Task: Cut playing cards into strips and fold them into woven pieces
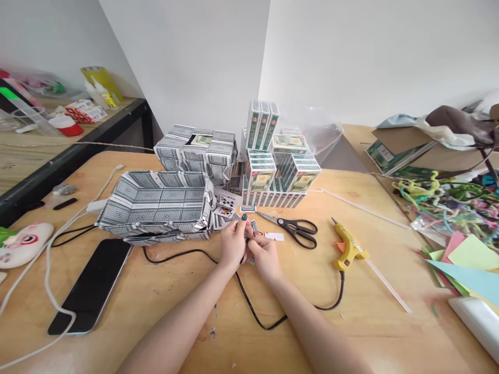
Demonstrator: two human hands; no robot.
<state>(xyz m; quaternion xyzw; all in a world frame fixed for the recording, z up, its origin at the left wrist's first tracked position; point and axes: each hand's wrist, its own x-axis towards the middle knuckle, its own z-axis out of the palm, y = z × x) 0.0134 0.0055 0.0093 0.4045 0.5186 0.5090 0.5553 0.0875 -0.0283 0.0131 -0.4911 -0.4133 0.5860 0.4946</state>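
My left hand (233, 243) and my right hand (265, 255) meet at the middle of the table, fingers closed together on a playing card (254, 225) with a patterned back. Most of that card is hidden by the fingers. Just beyond lie loose playing cards (228, 200), some face up. A small white card strip (274, 236) is beside my right hand. Black-handled scissors (298, 228) lie partly spread behind that strip. To the left stands an open tray made of folded playing cards (156, 208); a second card-built structure (198, 150) is behind it.
Boxed card decks (268, 171) are stacked at the back. A yellow glue gun (346, 246) lies right, its black cable (253, 311) crossing before the hands. A phone (93, 285) and white cables (49, 259) occupy the left. Coloured paper (471, 259) and pipe cleaners (440, 202) are far right.
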